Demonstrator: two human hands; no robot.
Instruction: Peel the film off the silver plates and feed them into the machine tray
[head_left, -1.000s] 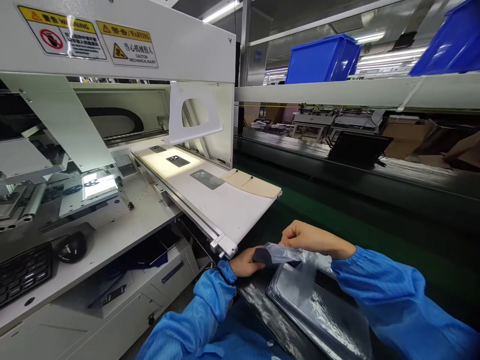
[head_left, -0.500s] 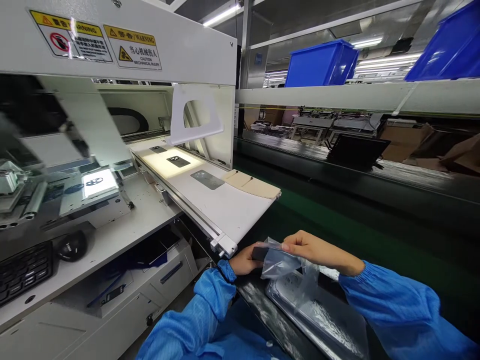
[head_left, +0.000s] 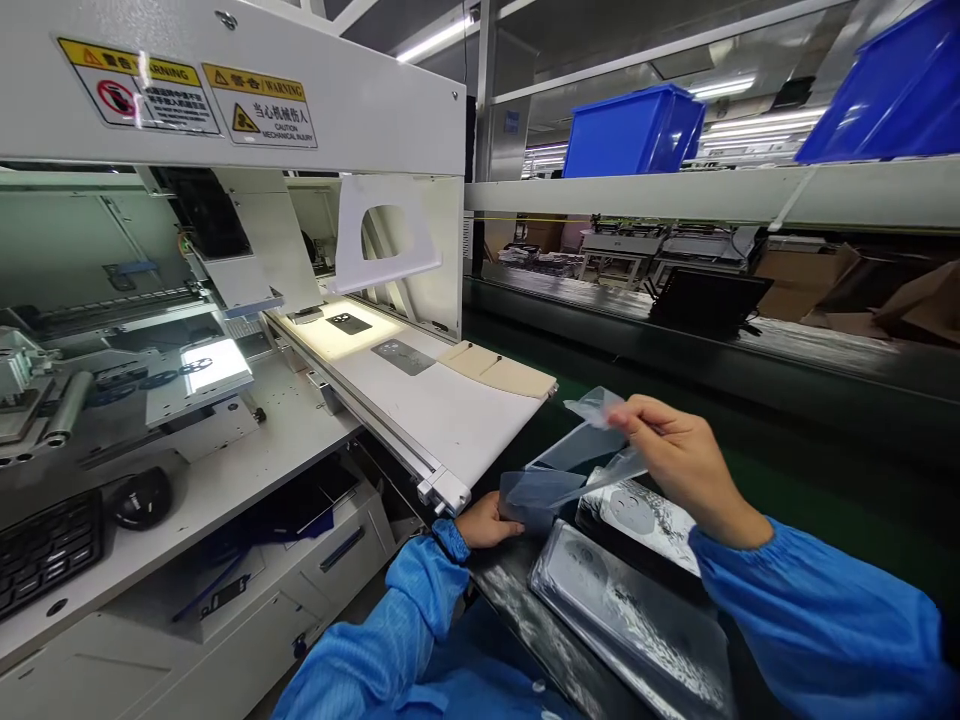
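Observation:
My left hand point(head_left: 486, 522) is closed on the near end of a thin translucent sheet point(head_left: 538, 492), low in the middle of the view. Pinched in my right hand point(head_left: 679, 450), up and to the right, is a crumpled clear film point(head_left: 596, 405). Film stretches between the two hands; where it parts from the sheet I cannot make out exactly. Below them lies a stack of clear phone-shaped sheets point(head_left: 630, 620) with round camera marks. Behind it, partly under my right wrist, lies another such stack point(head_left: 637, 512).
A white conveyor point(head_left: 450, 430) with dark phone-back-shaped sheets point(head_left: 405, 357) and a beige plate point(head_left: 499, 370) runs in from a white machine point(head_left: 375, 120). At left are a mouse point(head_left: 140, 498) and keyboard point(head_left: 52, 545). Blue bins point(head_left: 630, 130) stand on the shelf.
My right hand has moved up and to the right, pulling the clear film out into a long strip. My left hand has stayed in place. The rear stack has come into view.

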